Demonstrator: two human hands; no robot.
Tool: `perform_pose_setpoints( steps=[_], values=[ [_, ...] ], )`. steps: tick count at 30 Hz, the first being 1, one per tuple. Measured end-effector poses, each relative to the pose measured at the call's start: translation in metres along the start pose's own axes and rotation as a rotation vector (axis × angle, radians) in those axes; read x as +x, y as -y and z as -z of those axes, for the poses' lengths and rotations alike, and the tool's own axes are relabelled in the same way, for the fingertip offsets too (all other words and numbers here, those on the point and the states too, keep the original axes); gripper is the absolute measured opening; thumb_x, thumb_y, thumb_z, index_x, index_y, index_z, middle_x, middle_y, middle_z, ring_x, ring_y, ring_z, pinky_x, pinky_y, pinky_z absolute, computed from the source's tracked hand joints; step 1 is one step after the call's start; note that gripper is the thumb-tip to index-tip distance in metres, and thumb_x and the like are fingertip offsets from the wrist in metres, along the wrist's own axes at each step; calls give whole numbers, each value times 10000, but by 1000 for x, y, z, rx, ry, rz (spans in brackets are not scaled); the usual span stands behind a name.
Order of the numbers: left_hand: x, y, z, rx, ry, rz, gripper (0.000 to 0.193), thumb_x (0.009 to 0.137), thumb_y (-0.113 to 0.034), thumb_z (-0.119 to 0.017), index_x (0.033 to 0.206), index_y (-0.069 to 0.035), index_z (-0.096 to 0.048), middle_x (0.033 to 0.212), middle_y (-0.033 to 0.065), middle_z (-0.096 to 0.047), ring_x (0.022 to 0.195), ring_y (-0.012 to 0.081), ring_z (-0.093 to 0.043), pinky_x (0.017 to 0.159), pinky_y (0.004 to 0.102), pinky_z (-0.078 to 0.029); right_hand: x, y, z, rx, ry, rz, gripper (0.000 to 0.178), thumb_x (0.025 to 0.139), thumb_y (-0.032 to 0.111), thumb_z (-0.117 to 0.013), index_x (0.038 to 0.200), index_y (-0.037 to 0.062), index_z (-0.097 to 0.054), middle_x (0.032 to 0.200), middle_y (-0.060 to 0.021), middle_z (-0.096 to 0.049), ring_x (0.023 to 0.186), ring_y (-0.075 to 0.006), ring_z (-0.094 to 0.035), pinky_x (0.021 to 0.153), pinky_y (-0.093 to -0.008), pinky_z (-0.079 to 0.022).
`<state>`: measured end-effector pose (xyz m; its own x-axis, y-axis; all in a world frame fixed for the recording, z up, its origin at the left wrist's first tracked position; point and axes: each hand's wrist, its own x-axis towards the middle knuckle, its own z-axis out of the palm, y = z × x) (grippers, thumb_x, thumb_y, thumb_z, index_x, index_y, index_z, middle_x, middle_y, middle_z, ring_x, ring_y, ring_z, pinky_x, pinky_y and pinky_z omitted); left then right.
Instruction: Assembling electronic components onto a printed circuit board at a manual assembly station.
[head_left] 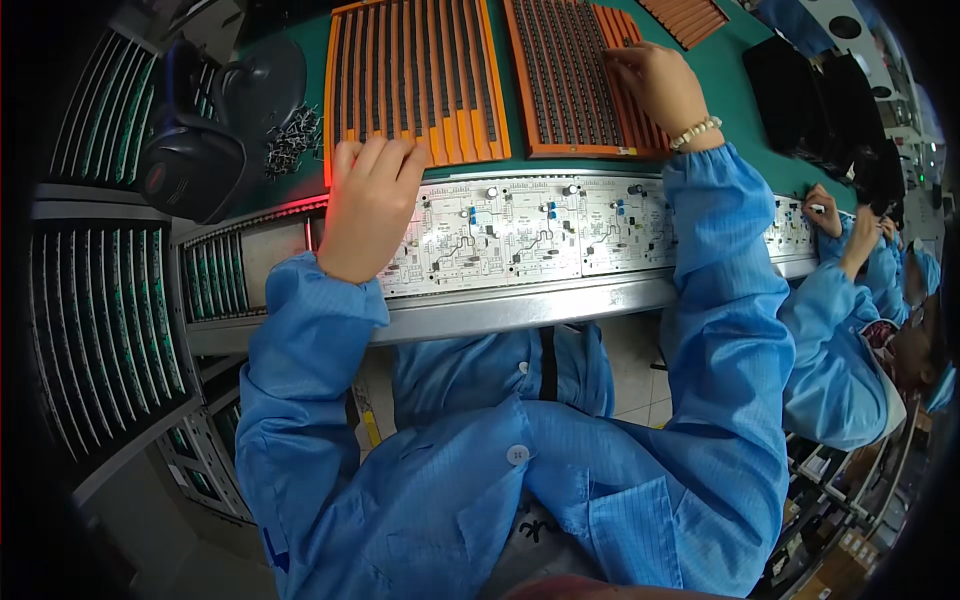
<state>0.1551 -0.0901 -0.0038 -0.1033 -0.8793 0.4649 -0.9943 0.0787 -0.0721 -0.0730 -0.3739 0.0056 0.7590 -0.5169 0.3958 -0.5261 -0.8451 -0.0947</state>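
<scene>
My left hand (370, 205) reaches over the near edge of an orange slotted tray (470, 140) filled with rows of small black components. Its fingers are bent down at the tray's near left corner; their tips and the thumb are hidden. My right hand (660, 88), with a beaded bracelet (697, 132) at the wrist, is over the right side of a second orange tray (560, 150). Thumb and forefinger are drawn together there; anything between them is too small to make out. White circuit boards (520, 240) with small blue and black parts lie in a row between my forearms.
A metal rail (520, 310) runs along the near side of the boards. At left are a black handheld device on a stand (190, 165), a pile of small black parts (293, 140) and racks of boards (105, 320). Co-workers in blue (840, 350) sit at right beyond a black bag-like object (810, 100).
</scene>
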Motion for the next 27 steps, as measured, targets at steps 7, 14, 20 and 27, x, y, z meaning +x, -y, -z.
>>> perform_pose_setpoints(
  steps=[7,14,20,27],
  values=[
    [2,10,0,-437,2,229,112,819,-65,-640,917,-28,-681,900,63,-616,895,232,-566,827,358,-390,3,1,9,-5,193,-4,164,832,164,-686,967,97,-749,891,-98,-705,748,-299,-669,686,-367,-543],
    [-2,12,3,-490,-2,250,84,817,-71,-677,886,-23,-673,885,77,-618,869,249,-577,826,354,-401,18,-6,11,-22,292,49,138,808,118,-698,930,75,-747,925,-100,-712,759,-292,-679,672,-358,-545],
    [-48,20,48,-795,0,443,56,815,-70,-672,851,-31,-658,881,70,-618,817,252,-583,808,349,-411,8,4,20,40,293,55,143,805,68,-701,944,51,-731,916,-98,-714,758,-265,-682,674,-341,-539],
    [-113,18,48,-748,244,499,95,800,-78,-692,874,-47,-640,860,52,-616,815,240,-590,804,346,-412,-4,103,55,304,112,162,134,784,20,-714,917,23,-696,869,-84,-696,760,-219,-665,663,-293,-519]
  ],
)
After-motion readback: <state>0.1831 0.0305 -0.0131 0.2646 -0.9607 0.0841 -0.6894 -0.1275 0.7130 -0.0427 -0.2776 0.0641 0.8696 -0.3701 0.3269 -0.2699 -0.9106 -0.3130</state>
